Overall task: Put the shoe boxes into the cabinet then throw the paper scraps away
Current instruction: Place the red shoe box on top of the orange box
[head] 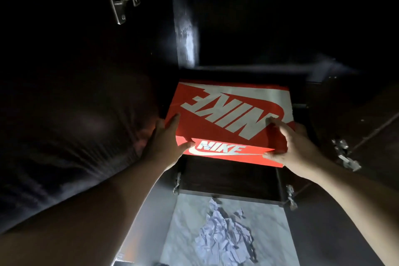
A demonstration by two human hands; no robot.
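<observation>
My left hand (165, 140) and right hand (290, 143) clasp the shoe box (228, 119) by its near corners, fingers curled, steering it level into the cabinet (185, 34).

Cabinet (248, 17) interior in darkness; paper scraps (224, 237) cut off below.
</observation>
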